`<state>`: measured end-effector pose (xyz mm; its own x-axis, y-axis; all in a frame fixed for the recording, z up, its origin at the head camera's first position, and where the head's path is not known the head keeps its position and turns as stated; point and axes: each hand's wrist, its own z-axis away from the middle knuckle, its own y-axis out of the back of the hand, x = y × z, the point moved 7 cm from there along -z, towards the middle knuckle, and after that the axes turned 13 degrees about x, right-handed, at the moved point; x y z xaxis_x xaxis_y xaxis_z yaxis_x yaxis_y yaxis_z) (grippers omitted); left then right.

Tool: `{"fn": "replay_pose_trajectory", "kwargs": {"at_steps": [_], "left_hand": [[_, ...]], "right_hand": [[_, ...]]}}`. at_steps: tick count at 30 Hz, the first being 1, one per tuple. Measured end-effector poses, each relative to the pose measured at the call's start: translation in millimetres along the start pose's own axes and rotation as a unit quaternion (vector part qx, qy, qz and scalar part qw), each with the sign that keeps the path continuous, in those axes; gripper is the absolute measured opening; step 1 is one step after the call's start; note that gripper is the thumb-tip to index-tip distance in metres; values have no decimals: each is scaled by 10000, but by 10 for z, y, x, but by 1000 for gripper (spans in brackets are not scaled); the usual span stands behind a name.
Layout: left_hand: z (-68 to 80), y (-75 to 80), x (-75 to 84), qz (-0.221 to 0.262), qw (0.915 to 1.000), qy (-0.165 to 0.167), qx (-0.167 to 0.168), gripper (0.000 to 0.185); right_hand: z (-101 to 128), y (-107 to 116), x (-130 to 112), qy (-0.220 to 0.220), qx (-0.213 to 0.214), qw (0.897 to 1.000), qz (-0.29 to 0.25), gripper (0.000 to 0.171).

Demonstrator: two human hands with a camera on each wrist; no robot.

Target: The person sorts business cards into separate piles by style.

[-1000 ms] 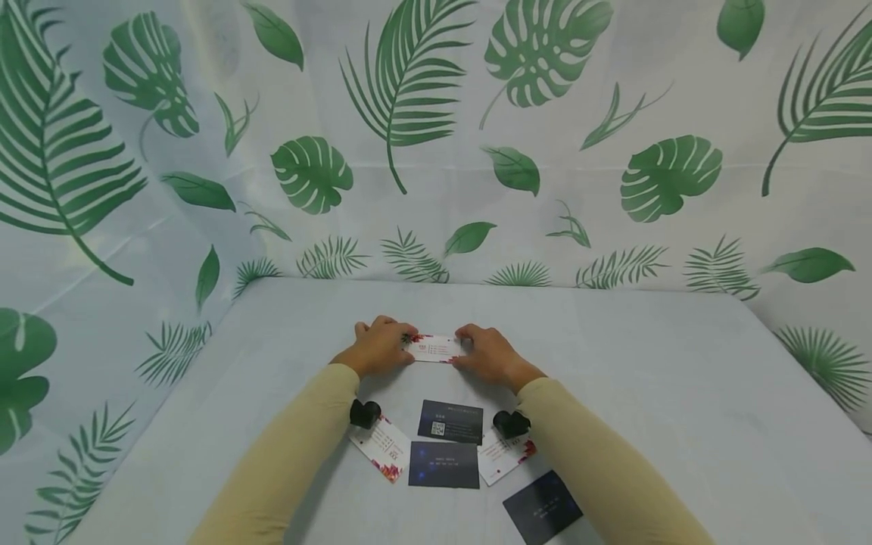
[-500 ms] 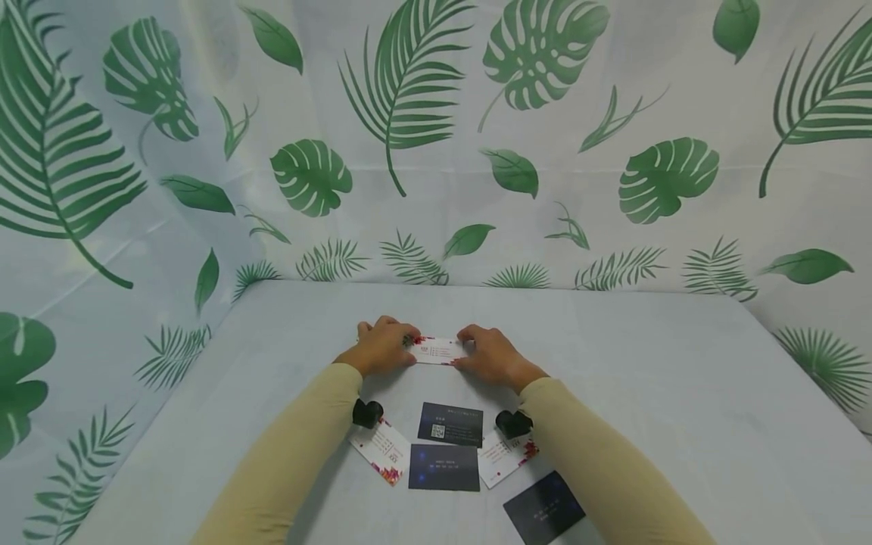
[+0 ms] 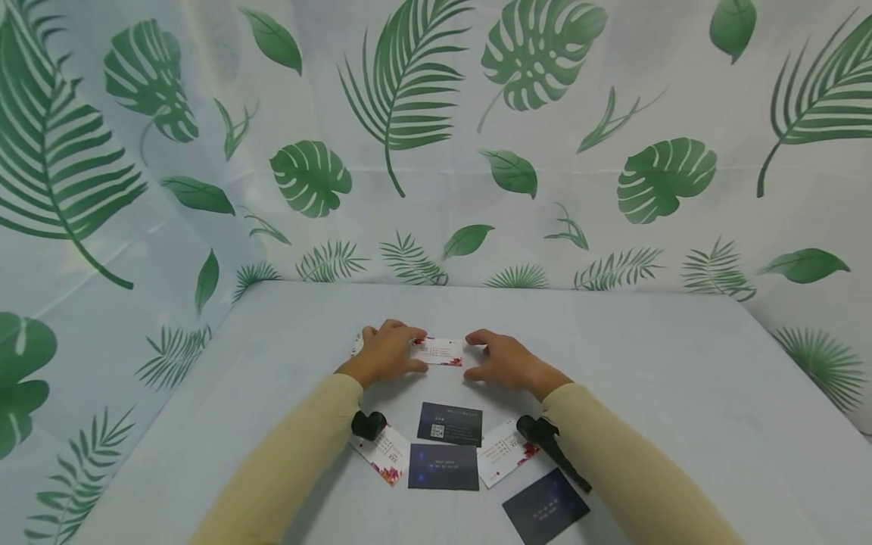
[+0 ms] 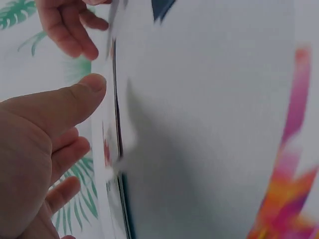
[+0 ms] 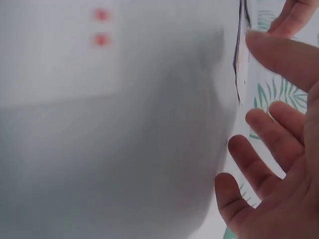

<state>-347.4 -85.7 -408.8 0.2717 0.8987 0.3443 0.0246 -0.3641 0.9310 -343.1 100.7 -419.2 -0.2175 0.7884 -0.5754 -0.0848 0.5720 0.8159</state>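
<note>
A white business card with red floral corners lies on the far middle of the table, between the two hands. My left hand is at its left end, thumb and fingers spread apart and overlapping that end in the head view. To the card's right, my right hand stands just off its edge, fingers loosely bent and nothing between them. Behind the left hand, a sliver of another white card shows, mostly hidden. In the right wrist view, the right thumb and fingers are apart.
Nearer the body lie a dark card with a QR code, a dark blue card, and white floral cards at left and right. Another dark card lies by the right sleeve. A leaf-print cloth hangs behind the table.
Both hands have loosened from the white card. The right hand has drawn away to the right; the left thumb and fingers have spread wider. The card stays in nearly the same place.
</note>
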Motion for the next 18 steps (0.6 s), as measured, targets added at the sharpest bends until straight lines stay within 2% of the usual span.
{"fn": "replay_pose_trajectory", "kwargs": {"at_steps": [9,14,18], "left_hand": [[240,-103,446,568,9960,-682,-139,61],[437,-182,679,844,9906,-1016,-362,58],[596,-261,831,899,9864,-1232,-615,57]], "right_hand": [[384,213,44,318,-239,9992,60,67],[661,300,111,486,-413,9979,76,64],[877,323,127,901,-660,9937,23,63]]}}
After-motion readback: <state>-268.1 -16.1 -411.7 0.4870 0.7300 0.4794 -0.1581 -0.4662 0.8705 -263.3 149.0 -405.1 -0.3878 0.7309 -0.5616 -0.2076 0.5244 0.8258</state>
